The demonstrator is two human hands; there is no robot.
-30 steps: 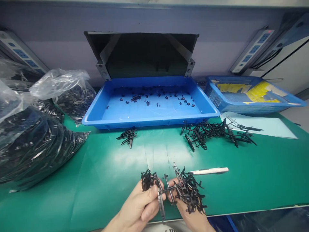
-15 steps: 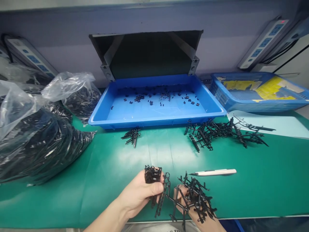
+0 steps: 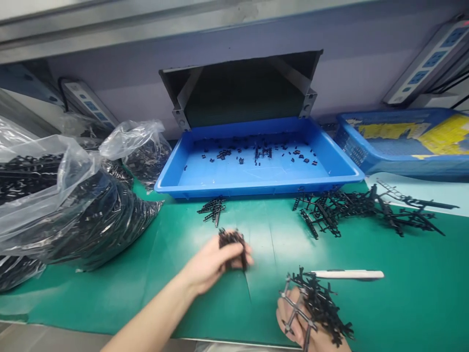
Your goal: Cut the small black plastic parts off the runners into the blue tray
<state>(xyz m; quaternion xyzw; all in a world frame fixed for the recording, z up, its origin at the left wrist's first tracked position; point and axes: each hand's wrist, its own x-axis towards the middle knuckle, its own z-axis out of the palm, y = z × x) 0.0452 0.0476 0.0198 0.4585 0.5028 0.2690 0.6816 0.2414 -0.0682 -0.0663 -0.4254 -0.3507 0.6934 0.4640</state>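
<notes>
Left hand (image 3: 215,260) bare; right hand (image 3: 299,325) bare; left forearm (image 3: 157,309) uncovered; pale clothing (image 3: 229,347) at the bottom edge.

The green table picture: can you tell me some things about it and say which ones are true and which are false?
1. The left hand holds a bunch of black parts. True.
2. The right hand is empty. False: it holds a tangle of black parts.
3. Small black pieces lie in the blue tray. True.
4. The white pen-shaped tool is in the tray. False: it lies on the green tabletop.
</notes>
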